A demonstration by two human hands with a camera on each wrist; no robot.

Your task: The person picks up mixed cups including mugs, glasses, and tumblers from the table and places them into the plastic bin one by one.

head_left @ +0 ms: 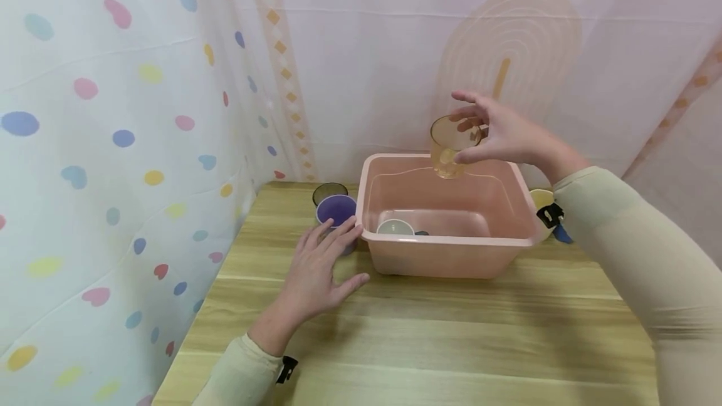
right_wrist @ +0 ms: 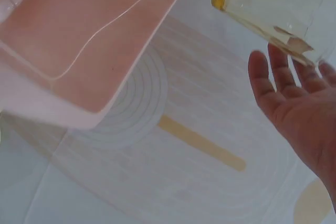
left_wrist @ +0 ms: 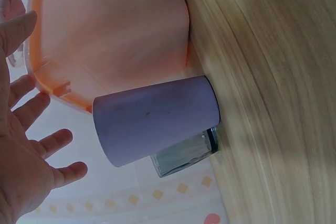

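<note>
- Your right hand pinches the amber glass near its rim, thumb on one side and fingers on the other, holding it above the pink basin, over the far half.
- The right wrist view shows the glass tilted, with the fingers lying loosely along its side; the grip looks light, so firm it up before lowering.
- Your left hand lies flat on the wooden table just left of the basin, fingers straight and spread, holding nothing. Its fingertips reach the purple cup, which stands against the basin's left wall.
- A dark clear glass stands just behind the purple cup.
- Inside the basin, a pale round item rests near the front wall. In my judgement, you should bring the amber glass down clear of it to avoid a knock.
</note>
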